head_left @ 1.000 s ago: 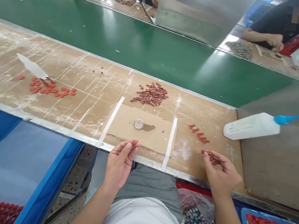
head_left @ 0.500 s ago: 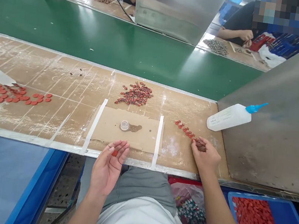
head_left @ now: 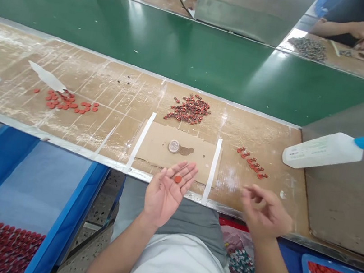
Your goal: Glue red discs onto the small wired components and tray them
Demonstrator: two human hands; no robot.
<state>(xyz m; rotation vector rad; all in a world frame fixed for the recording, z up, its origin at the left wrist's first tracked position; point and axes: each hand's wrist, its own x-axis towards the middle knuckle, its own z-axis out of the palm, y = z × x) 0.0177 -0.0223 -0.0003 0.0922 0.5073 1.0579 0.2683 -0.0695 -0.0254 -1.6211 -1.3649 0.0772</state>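
Note:
My left hand (head_left: 167,193) is palm up over the table's front edge, fingers stretched out, with a small red disc (head_left: 178,179) lying on them. To its right, my right hand (head_left: 265,210) hovers over the tabletop with curled fingers, thumb near the fingertips. It is slightly blurred, and I cannot make out anything in its grip. Just beyond it runs a slanting row of red discs with small dark-and-red pieces on them (head_left: 252,162). A small clear round cup (head_left: 173,146) stands on a cardboard sheet (head_left: 154,139) beside a brown smear.
Dark-and-red pieces form a pile (head_left: 191,109) behind the cardboard. Loose red discs (head_left: 70,104) lie at left beside a white strip-like object (head_left: 47,76). A white bottle with a blue nozzle (head_left: 323,151) leans by the metal panel (head_left: 347,197). A co-worker's hands (head_left: 363,33) show beyond the green belt.
My right hand has drawn back from the near end of the row, which is now fully visible. My left hand has opened flatter under the red disc. The view has shifted left.

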